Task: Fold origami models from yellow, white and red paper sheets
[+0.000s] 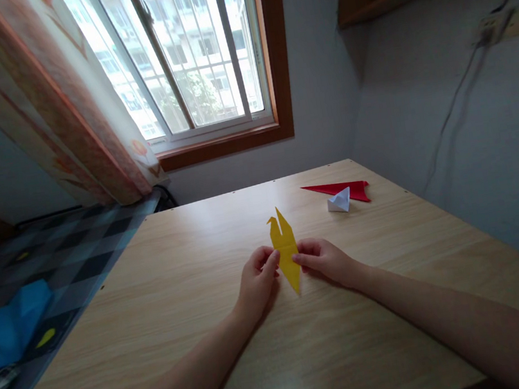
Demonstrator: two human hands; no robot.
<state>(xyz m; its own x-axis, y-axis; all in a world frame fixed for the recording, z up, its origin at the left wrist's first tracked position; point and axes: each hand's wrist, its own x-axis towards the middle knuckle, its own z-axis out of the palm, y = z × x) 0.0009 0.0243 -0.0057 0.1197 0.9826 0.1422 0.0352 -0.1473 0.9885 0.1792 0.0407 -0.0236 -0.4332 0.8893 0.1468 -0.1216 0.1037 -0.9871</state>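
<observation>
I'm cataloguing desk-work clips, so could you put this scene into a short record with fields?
Left grip: pinching the left edge of the yellow folded paper
Right grip: pinching its right edge
Yellow paper shape: two upper points, the left one bent at its tip; one lower point
Surface: light wood-grain table
Far right of table: red folded paper, long and pointed; white folded paper overlapping it in view, contact unclear
Left of table: blue item on checked cloth
Background: window, patterned curtain
</observation>
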